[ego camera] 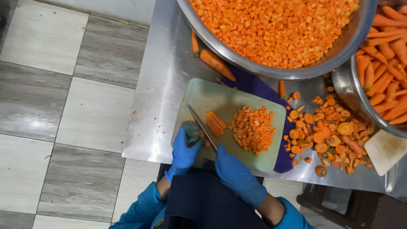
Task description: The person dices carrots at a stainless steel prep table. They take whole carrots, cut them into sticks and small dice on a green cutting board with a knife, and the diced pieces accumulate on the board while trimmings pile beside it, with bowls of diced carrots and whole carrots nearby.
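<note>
Steel tabletop (169,63), near edge — our right hand (237,171) grips a long knife (201,126); left hand (185,146) pins orange carrot sticks (215,123) on the pale-green cutting board (212,95). Diced heap (253,128) done — whole carrots (388,68) left.

Steel table (161,85), cutting board (203,99), two steel bowls (339,51), carrot scraps (326,131)

Left hand (185,149) (in a blue glove) is curled closed at seven o'clock; right hand (237,174), also gloved, is closed at six o'clock, forearms bare.
</note>
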`<control>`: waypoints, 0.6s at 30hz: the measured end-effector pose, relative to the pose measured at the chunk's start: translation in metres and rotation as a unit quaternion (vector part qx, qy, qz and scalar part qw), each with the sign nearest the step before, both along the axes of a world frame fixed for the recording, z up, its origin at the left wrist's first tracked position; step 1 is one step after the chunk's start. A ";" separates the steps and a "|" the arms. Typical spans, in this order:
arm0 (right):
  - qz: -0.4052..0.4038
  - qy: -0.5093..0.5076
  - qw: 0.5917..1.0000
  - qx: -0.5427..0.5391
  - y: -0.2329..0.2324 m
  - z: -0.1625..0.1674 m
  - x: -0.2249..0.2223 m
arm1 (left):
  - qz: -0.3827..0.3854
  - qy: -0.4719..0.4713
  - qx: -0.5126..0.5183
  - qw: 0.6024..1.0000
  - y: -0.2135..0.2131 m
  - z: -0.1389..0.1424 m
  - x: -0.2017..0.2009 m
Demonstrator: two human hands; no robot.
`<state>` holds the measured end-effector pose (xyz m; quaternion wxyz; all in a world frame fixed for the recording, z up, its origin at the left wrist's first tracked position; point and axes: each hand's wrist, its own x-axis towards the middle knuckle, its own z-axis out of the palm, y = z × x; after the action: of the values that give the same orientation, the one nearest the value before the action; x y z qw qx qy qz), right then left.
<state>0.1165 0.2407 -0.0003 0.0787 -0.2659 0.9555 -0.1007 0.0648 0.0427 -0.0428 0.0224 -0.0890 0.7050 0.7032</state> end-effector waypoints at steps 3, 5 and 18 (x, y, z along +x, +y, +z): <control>-0.050 -0.040 0.991 -0.116 0.005 0.000 -0.008 | -0.012 -0.002 0.004 1.000 0.001 -0.002 -0.002; -0.038 -0.031 0.994 -0.094 0.009 0.000 -0.013 | -0.017 0.000 0.020 1.000 0.001 -0.004 -0.004; -0.111 -0.060 0.976 -0.176 -0.014 -0.038 -0.018 | -0.022 -0.008 -0.017 1.000 -0.004 -0.010 -0.002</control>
<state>0.0983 0.2268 -0.0387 0.0764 -0.1616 0.9398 -0.2912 0.0624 0.0387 -0.0525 0.0418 -0.0790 0.7184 0.6899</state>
